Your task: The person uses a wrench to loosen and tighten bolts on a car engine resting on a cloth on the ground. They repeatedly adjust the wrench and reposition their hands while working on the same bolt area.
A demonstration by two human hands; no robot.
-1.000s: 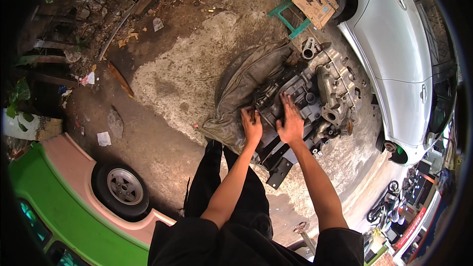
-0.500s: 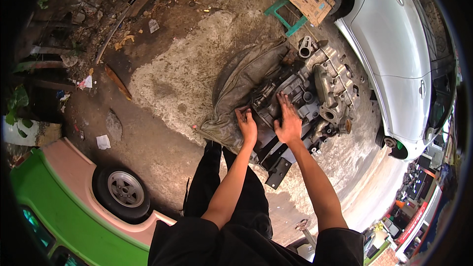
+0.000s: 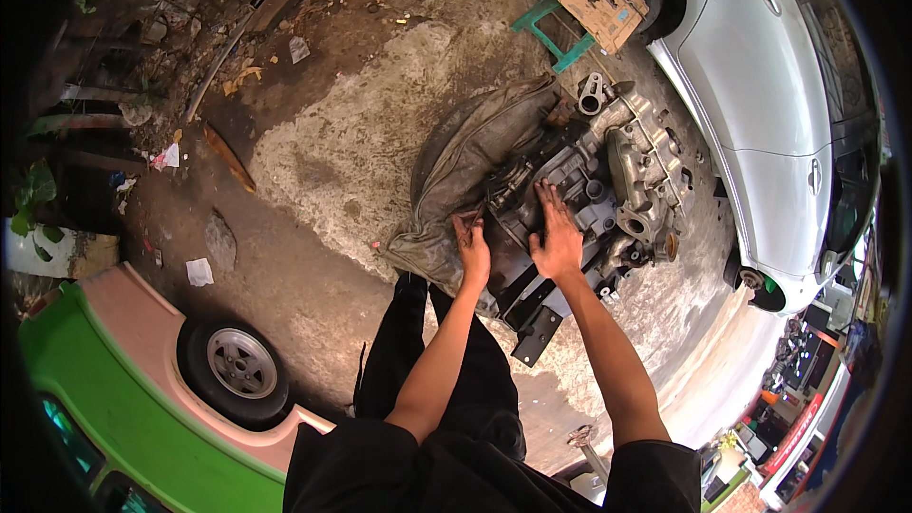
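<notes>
A grey metal engine assembly (image 3: 577,171) lies on the ground in front of me, with greasy housings and open ports. My right hand (image 3: 560,245) rests palm down on it, fingers stretched forward and thumb apart. Along its left edge, beside a crumpled dirty cloth (image 3: 456,157), is my left hand (image 3: 472,252). That hand's thumb stands away from its fingers, whose tips are bent and darkened; I see nothing held in it. A black flat bracket (image 3: 539,335) with holes sticks out from the near end of the assembly.
Lighter metal engine castings (image 3: 646,166) lie against the right side. Beyond them stands a silver car (image 3: 769,85). A green-legged stool (image 3: 600,5) with a cardboard top is at the far side. A green and pink vehicle (image 3: 133,342) is at lower left; litter and wood scraps lie far left.
Both hands stay at nearly the same spots on the assembly. My left hand has shifted very slightly; the rest of the scene looks the same.
</notes>
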